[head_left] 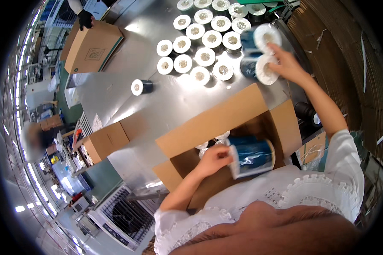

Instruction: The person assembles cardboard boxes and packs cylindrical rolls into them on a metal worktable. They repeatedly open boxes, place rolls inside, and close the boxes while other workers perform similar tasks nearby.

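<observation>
My left hand is closed on the white end of a blue spool in clear plastic wrap, held sideways over an open cardboard box. Inside the box, several wrapped spool ends show past my fingers; its bottom is mostly hidden. Out to the far right, my right hand has its fingers hooked at the ends of two spools, an upper one and a lower one. Both have white end discs and blue windings, and they are tilted on their sides and slightly blurred.
Several upright spools crowd the metal table, with one lying alone. A co-worker's gloved hand touches another carton at far left. Stacked flat cardboard stands right; a dark spool lies beside my box.
</observation>
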Motion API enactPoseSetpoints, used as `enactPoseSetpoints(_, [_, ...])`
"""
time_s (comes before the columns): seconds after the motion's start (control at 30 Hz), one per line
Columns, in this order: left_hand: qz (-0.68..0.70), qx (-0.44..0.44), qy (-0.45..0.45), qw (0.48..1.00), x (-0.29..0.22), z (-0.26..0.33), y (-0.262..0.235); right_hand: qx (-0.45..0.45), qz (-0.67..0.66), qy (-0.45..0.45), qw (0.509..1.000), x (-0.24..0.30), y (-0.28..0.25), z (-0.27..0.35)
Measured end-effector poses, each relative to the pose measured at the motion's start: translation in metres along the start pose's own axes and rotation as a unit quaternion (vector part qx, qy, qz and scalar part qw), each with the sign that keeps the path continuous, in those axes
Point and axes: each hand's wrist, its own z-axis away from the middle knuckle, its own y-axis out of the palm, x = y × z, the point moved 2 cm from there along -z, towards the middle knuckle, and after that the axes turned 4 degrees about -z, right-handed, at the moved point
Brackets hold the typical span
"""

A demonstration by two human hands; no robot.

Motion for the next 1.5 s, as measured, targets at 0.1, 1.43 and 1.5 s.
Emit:
enactPoseSetpoints(0.1, [-0.249, -0.087, 0.111, 0.958, -0.010, -0.051, 0.046, -0.083, 0.014, -0.135, 0.987, 0.092, -0.039, 0.048])
enactPoseSetpoints(1.43, [-0.405, -0.471, -0.141, 0.771, 0.028, -0.283, -0.082, -0.280, -0.030, 0.407, 0.869, -0.193, 0.066, -0.032])
enactPoseSetpoints(1.5, [-0.317, -0.491, -0.216, 0.782, 0.042, -0.279, -0.082, -0.277, 0.029, 0.336, 0.900, -0.197, 0.066, -0.024])
